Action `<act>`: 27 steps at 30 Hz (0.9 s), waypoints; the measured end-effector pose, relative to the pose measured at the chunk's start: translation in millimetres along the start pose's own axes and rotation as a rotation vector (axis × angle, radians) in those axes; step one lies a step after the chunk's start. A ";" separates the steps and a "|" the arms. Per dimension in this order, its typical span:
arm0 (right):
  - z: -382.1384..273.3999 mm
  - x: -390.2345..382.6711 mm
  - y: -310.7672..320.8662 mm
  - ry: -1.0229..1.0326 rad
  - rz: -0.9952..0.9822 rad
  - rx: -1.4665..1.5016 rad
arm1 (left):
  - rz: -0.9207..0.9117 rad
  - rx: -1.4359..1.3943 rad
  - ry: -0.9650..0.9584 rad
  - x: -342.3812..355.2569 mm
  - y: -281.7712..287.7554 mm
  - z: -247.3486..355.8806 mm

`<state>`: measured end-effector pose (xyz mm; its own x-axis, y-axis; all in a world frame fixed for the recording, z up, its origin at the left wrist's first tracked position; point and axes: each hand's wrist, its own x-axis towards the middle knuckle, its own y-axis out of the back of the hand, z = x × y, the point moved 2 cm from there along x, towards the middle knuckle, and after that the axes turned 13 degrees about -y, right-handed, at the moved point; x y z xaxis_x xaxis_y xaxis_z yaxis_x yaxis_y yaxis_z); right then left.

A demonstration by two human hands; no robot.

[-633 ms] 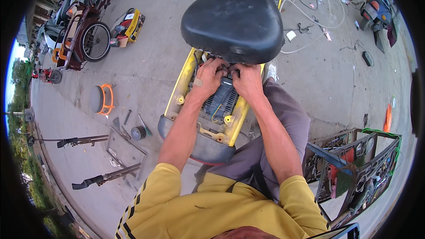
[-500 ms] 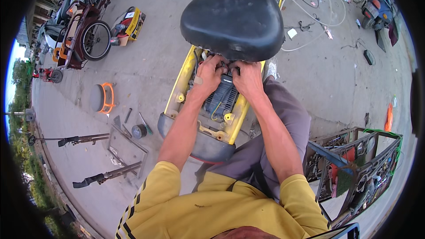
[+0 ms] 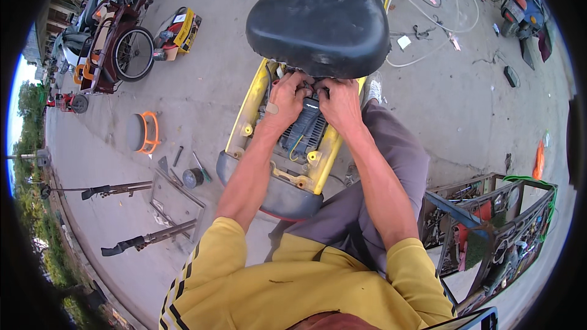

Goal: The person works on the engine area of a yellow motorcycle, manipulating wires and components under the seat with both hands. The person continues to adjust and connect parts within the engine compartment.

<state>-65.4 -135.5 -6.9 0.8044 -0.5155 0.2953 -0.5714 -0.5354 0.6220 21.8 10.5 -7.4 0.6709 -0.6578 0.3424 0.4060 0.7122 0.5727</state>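
Note:
Both hands reach into the body of a yellow scooter frame (image 3: 246,113), just below the near edge of a black seat (image 3: 318,21). My left hand (image 3: 285,99) has its fingers curled and closed together beside my right hand (image 3: 340,102), whose thumb and fingers are also pinched. Between the fingertips there appear to be small dark parts or wires, too hidden to name. A black finned box (image 3: 310,128) with a yellow wire lies right below the hands, between the frame rails. A dark rear bumper (image 3: 278,198) closes the near end of the scooter.
Left on the concrete stand an orange-legged stool (image 3: 150,132), a round tin (image 3: 192,177), hand tools and a metal frame (image 3: 177,205). A metal rack of tools (image 3: 489,232) stands at the right. Farther off are a maroon tricycle (image 3: 116,43), a yellow box (image 3: 186,30) and a looped hose (image 3: 422,61).
The view has shifted very slightly. Both hands stay at the same spot under the seat, with only small finger movement.

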 end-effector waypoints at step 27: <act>-39.4 -23.6 40.8 0.014 -0.091 0.050 | 0.229 -0.931 0.371 -18.0 12.1 18.5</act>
<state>-101.2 -118.9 40.1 0.8554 -0.4537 0.2498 -0.5029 -0.6121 0.6102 3.1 26.5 7.2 0.8782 -0.4774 0.0286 0.4582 0.8228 -0.3362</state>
